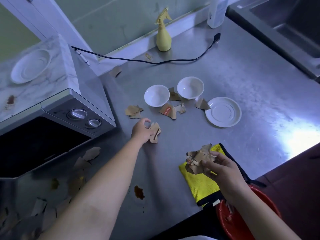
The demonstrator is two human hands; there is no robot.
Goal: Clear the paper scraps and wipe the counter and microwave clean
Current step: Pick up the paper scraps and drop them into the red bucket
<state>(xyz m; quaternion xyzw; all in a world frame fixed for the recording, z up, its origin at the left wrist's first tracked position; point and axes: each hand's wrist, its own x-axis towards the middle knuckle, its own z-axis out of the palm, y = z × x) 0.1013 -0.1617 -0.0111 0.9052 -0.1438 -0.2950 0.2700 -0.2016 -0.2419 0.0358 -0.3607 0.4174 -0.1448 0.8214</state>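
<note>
Left hand (141, 130): reaching out over the middle of the table (242, 75), with its fingers curled and pinching a torn brown scrap (155, 132) just to its right.
Right hand (223, 172): nearer and to the right, its fingers closed round a crumpled wad of scraps (197, 160), held above the yellow cloth (202, 184).
Yellow cloth: flat at the near edge of the table, black-trimmed, and partly under the right hand.
Loose scraps: one cluster (134, 111) lies just beyond the left hand. More (168, 110) lie among the two white bowls (156, 95) and the white saucer (223, 111). One (116, 71) is farther off by the wall, and several (91, 153) are near left, in front of the microwave (52, 118).
Microwave: at the left, with a white plate (30, 66) and a reddish stain (10, 99) on top. Its black cord (155, 62) trails across the far side of the table.
Brown spill (139, 192): on the table between the two forearms.
Spray bottle (163, 35): yellow and upright, against the far wall.
Red bin (242, 213): below the near edge of the table, under the right forearm.
</note>
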